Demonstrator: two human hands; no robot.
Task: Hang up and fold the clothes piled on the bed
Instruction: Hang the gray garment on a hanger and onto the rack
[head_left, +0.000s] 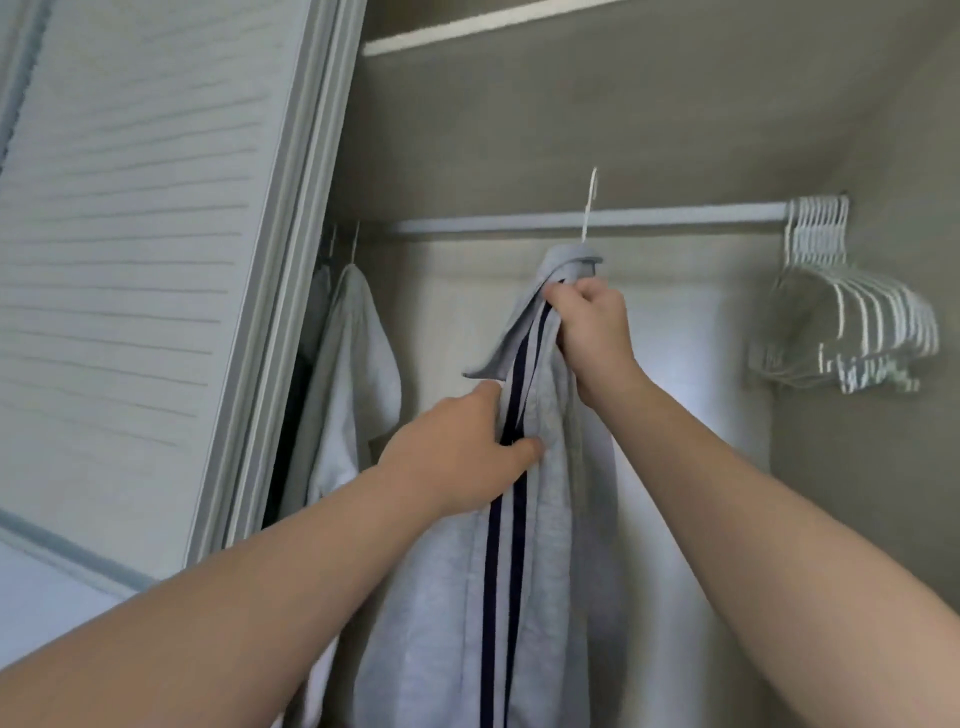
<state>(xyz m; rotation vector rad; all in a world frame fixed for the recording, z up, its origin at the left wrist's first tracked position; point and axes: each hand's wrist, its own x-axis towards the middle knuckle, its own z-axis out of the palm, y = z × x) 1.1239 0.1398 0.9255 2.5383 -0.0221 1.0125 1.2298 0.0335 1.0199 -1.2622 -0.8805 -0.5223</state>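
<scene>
Grey garment (550, 545) with two dark stripes, hanging full length inside the wardrobe, between a pale garment already hung (348, 374) on the left and a bunch of empty white hangers (852, 312) on the right. The cloth drapes in loose folds and looks soft, limp and light; it probably gives no support of its own and would slide off a hanger if pulled from low down. The firm place to hold is the top, at the collar where the hanger sits.

Right hand (592, 332): fingers curled tight round the bunched collar just below the hanger hook (589, 208). Left hand (457, 457): lower, thumb and fingers pinching the front edge beside the stripes, steadying the drape.

The hook crosses in front of the rail (675, 217), its tip above the bar; whether it is seated over the bar cannot be told.

Surroundings: a louvred door (145, 260) at left overlaps the rail's left end and crowds the pale garment; a shelf (467, 31) runs above. The stretch of rail between hook and empty hangers is bare. Likely hindrances are the door edge and the neighbouring cloth.
</scene>
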